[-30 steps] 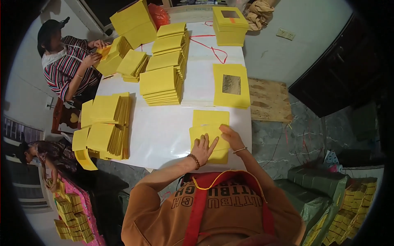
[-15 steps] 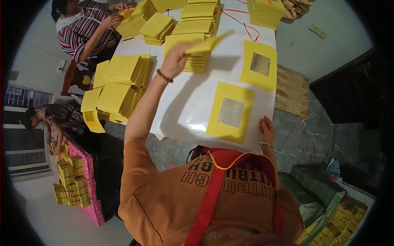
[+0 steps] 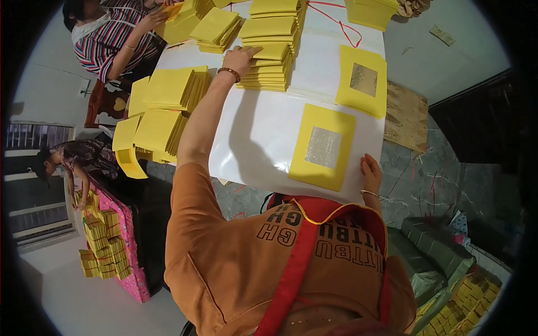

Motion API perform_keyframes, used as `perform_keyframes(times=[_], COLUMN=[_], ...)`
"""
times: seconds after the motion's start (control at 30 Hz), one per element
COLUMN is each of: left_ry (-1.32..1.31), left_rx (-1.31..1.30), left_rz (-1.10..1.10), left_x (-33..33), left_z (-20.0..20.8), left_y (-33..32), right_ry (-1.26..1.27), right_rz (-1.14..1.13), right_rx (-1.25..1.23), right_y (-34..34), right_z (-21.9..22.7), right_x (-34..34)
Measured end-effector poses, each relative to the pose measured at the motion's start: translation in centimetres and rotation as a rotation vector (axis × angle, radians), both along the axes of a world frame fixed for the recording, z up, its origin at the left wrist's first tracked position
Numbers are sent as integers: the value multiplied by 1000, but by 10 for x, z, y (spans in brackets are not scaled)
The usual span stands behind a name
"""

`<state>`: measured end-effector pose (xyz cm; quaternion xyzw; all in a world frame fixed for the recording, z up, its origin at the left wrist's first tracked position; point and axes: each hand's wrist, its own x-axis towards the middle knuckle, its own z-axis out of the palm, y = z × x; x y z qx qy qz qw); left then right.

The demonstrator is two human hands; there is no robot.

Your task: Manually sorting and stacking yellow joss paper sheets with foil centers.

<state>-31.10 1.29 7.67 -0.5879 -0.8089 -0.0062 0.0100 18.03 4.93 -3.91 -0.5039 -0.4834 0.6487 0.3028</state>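
My left hand (image 3: pixel 240 59) grips the near-left edge of a yellow paper bundle (image 3: pixel 273 52) on top of a stack, its index finger lying over the upper face. The stack stands near the middle of the white-covered table. My right hand (image 3: pixel 370 172) rests at the table's right edge with fingers loosely apart and nothing in it. Beside it lies a flat yellow sheet pile with a silver foil square (image 3: pixel 323 147). A second such pile with a foil square (image 3: pixel 364 79) lies farther off, near the right edge.
Folded yellow paper stacks (image 3: pixel 165 89) stand at the table's left. Red string (image 3: pixel 347 29) lies at the far side. A person in a striped top (image 3: pixel 119 35) handles yellow paper at the far left. Another person bends over bundles (image 3: pixel 103 238) beside a pink cloth (image 3: pixel 130 252).
My left hand has carried the yellow paper left and down onto the stack, where it now rests. The right hand stays by the table edge. The view has shifted slightly.
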Motion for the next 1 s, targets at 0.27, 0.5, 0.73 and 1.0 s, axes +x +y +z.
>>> perform_keyframes(times=[0.27, 0.5, 0.73, 1.0], left_ry=[24, 1, -87, -926], left_rx=[-82, -112, 101, 227], left_rz=[-22, -7, -44, -47], left_x=[11, 26, 17, 157], left_z=[-35, -10, 6, -26], left_y=[-10, -13, -22, -47], right_ry=[-52, -96, -45, 54], right_rz=[26, 56, 68, 106], right_rx=[56, 95, -96, -204], right_y=[-1, 1, 8, 1], right_z=[3, 6, 25, 32], right_x=[-5, -2, -4, -14])
